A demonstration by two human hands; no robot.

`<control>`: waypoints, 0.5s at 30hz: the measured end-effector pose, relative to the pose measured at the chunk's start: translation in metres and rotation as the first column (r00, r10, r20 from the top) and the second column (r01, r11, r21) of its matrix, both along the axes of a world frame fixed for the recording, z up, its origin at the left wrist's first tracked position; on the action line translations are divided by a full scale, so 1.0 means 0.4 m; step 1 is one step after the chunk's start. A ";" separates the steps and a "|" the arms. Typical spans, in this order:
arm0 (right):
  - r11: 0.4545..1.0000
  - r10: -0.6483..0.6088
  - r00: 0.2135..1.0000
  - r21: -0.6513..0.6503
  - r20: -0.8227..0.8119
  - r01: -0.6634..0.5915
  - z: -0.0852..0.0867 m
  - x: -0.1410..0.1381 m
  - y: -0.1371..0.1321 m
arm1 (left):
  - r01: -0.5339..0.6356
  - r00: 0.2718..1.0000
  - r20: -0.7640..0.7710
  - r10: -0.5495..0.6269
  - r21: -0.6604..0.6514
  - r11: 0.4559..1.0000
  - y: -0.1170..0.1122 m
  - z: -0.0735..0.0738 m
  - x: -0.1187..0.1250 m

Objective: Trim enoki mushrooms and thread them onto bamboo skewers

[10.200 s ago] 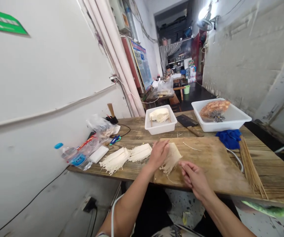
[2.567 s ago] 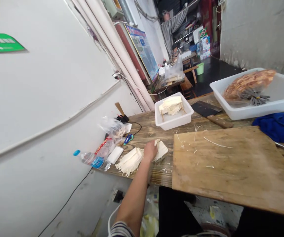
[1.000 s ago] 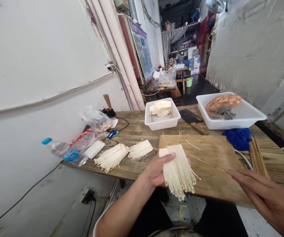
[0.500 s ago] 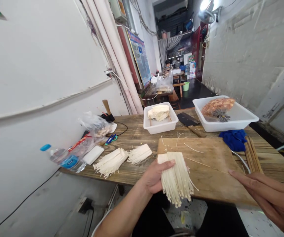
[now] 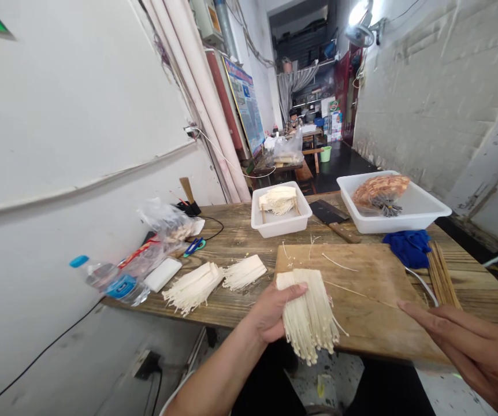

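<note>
My left hand [image 5: 277,312] is closed around a flat bunch of enoki mushrooms [image 5: 312,323], thumb on top, caps hanging toward me over the cutting board's near edge. At the right, my right hand [image 5: 469,341] pinches the end of a thin bamboo skewer [image 5: 361,294]. The skewer runs leftward to the bunch's right side; whether its tip is inside the mushrooms I cannot tell. Beneath lies a wooden cutting board [image 5: 374,266] with a few loose strands. Two more enoki portions, a larger pile [image 5: 194,286] and a smaller one [image 5: 244,271], rest left of the board.
Behind the board stand a white tub [image 5: 281,227] with skewered enoki and a larger tub [image 5: 400,222] with reddish skewered food. A cleaver [image 5: 329,214] lies between them. Blue cloth [image 5: 409,247] and bamboo sticks [image 5: 443,277] are right; a water bottle [image 5: 110,281] and scissors [image 5: 194,247] left.
The view has shifted very slightly. My right hand with the skewer sits a touch further left; my left hand keeps the enoki bunch in nearly the same place.
</note>
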State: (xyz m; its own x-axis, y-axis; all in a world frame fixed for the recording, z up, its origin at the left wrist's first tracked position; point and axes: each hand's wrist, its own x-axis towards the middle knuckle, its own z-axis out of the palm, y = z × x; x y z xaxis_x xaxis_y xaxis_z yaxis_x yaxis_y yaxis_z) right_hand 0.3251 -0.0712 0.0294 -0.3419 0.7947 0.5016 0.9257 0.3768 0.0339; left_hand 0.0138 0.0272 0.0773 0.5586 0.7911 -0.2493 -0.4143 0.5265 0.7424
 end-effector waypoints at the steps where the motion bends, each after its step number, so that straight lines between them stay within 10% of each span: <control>1: 1.000 -0.003 1.000 0.003 0.002 0.003 -0.001 0.001 0.000 | -0.003 1.000 -0.002 0.003 -0.001 1.000 0.000 0.000 0.000; 15: 1.000 0.021 0.993 0.019 0.115 -0.023 -0.025 0.024 0.006 | -0.047 0.999 -0.026 0.047 -0.027 0.999 -0.003 0.004 0.001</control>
State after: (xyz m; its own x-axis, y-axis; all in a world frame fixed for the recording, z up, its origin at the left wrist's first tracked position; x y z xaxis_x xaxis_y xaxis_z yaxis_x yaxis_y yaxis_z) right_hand 0.3346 -0.0690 0.0195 -0.4154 0.7766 0.4736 0.9067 0.3951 0.1475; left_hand 0.0141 0.0259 0.0791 0.5140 0.8091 -0.2849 -0.4201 0.5270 0.7388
